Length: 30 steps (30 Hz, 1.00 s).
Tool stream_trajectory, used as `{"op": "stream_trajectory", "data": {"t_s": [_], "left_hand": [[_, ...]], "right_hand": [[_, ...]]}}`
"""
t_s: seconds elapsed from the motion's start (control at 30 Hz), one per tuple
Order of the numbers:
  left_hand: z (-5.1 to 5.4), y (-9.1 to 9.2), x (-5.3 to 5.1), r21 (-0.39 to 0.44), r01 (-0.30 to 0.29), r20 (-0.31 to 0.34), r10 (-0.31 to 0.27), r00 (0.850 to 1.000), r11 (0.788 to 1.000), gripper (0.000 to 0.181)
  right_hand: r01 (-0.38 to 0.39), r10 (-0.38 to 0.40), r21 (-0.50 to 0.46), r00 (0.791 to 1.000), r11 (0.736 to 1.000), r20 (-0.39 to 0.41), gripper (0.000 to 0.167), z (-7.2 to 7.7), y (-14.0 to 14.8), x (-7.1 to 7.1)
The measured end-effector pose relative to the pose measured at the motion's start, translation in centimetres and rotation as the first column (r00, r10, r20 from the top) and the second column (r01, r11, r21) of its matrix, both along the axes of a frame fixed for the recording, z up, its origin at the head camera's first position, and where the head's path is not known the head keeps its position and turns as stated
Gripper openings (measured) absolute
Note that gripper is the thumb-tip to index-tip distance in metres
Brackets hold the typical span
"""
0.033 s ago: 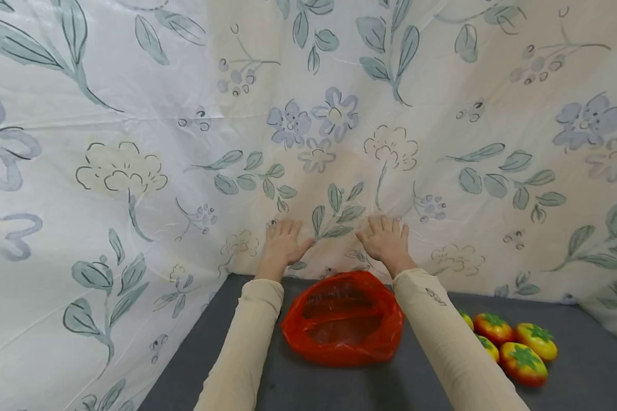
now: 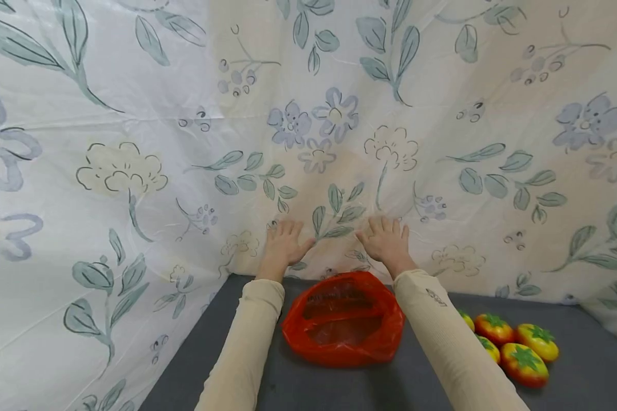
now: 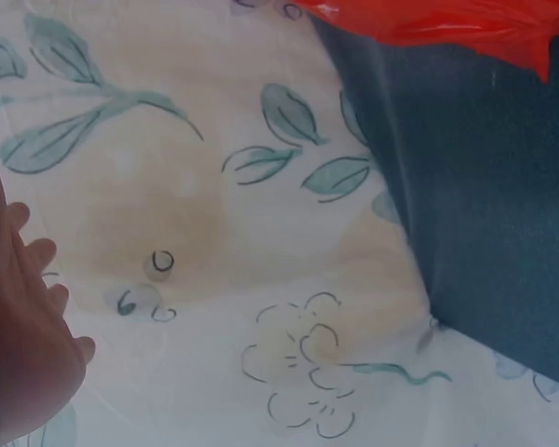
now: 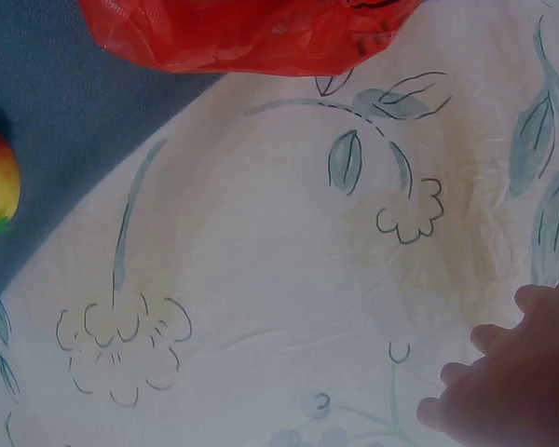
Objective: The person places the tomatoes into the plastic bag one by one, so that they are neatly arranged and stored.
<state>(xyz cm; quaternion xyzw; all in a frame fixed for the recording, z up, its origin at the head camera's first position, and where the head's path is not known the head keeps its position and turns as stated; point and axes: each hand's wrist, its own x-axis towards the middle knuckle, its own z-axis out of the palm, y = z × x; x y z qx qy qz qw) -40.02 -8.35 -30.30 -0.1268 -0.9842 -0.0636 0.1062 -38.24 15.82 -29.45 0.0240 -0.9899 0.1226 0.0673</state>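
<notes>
Both arms reach forward past a red plastic bag (image 2: 341, 342), whose mouth gapes upward on the dark table. Beyond the bag, the left hand (image 2: 284, 246) is held up with fingers spread, at the floral sheet. To its right the right hand (image 2: 388, 242) has the same spread pose. Neither hand holds anything; whether the palms touch the sheet I cannot tell. In the left wrist view the left hand (image 3: 23, 345) shows at the left edge, and in the right wrist view the right hand (image 4: 522, 372) is at the lower right.
Several red and yellow tomato-like fruits with green tops, one of them a front fruit (image 2: 524, 365), lie on the dark table (image 2: 586, 371) right of the right forearm, which partly hides some. The floral sheet (image 2: 442, 171) hangs behind the table and along its left side.
</notes>
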Motion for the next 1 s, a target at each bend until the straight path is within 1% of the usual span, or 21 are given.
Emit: {"op": "stream_trajectory", "data": {"t_s": [0.13, 0.17, 0.33, 0.43, 0.53, 0.67, 0.7, 0.77, 0.9, 0.93, 1.0], "left_hand": [[-0.1, 0.0, 0.3, -0.008, 0.011, 0.002, -0.011, 1.0, 1.0, 0.069], [-0.1, 0.0, 0.4, -0.007, 0.015, -0.002, -0.015, 1.0, 1.0, 0.069], [0.1, -0.1, 0.5, -0.021, 0.043, -0.047, -0.044, 0.998, 0.999, 0.068], [0.0, -0.1, 0.6, -0.026, 0.067, -0.053, -0.069, 0.996, 0.997, 0.07], [-0.3, 0.1, 0.7, -0.033, 0.085, -0.039, -0.086, 0.996, 0.996, 0.07], [-0.7, 0.6, 1.0, -0.003, 0.142, -0.031, -0.142, 0.989, 0.99, 0.069], [-0.8, 0.7, 1.1, 0.015, 0.162, -0.029, -0.162, 0.986, 0.987, 0.068], [-1.0, 0.8, 1.4, 0.079, 0.209, -0.029, -0.207, 0.978, 0.975, 0.067], [-1.6, 1.0, 1.9, 0.208, 0.267, -0.036, -0.266, 0.963, 0.941, 0.064], [-1.8, 1.0, 2.1, 0.234, 0.281, -0.043, -0.278, 0.959, 0.931, 0.063], [-2.3, 1.0, 2.3, 0.255, 0.309, -0.067, -0.303, 0.951, 0.916, 0.062]], "right_hand": [[-0.004, 0.004, -0.006, 1.0, 1.0, -0.014, 0.065, -0.3, -0.2, 0.1], [-0.008, 0.007, -0.016, 1.0, 1.0, -0.027, 0.065, -0.4, -0.2, 0.1], [-0.038, 0.022, -0.132, 0.993, 0.991, -0.12, 0.063, -0.7, -0.5, -0.1], [-0.058, 0.023, -0.207, 0.985, 0.977, -0.168, 0.063, -0.9, -0.4, 0.0], [-0.085, 0.027, -0.273, 0.978, 0.958, -0.209, 0.062, -1.1, -0.1, 0.2], [-0.155, 0.055, -0.358, 0.961, 0.921, -0.272, 0.061, -1.4, 0.4, 0.7], [-0.176, 0.064, -0.376, 0.955, 0.91, -0.291, 0.061, -1.5, 0.6, 0.8], [-0.218, 0.085, -0.403, 0.943, 0.889, -0.323, 0.061, -1.7, 0.8, 1.2], [-0.303, 0.123, -0.433, 0.91, 0.849, -0.395, 0.06, -2.1, 1.2, 1.8], [-0.322, 0.131, -0.441, 0.903, 0.838, -0.409, 0.06, -2.1, 1.3, 2.0], [-0.356, 0.142, -0.451, 0.886, 0.819, -0.441, 0.06, -2.3, 1.6, 2.4]]}}
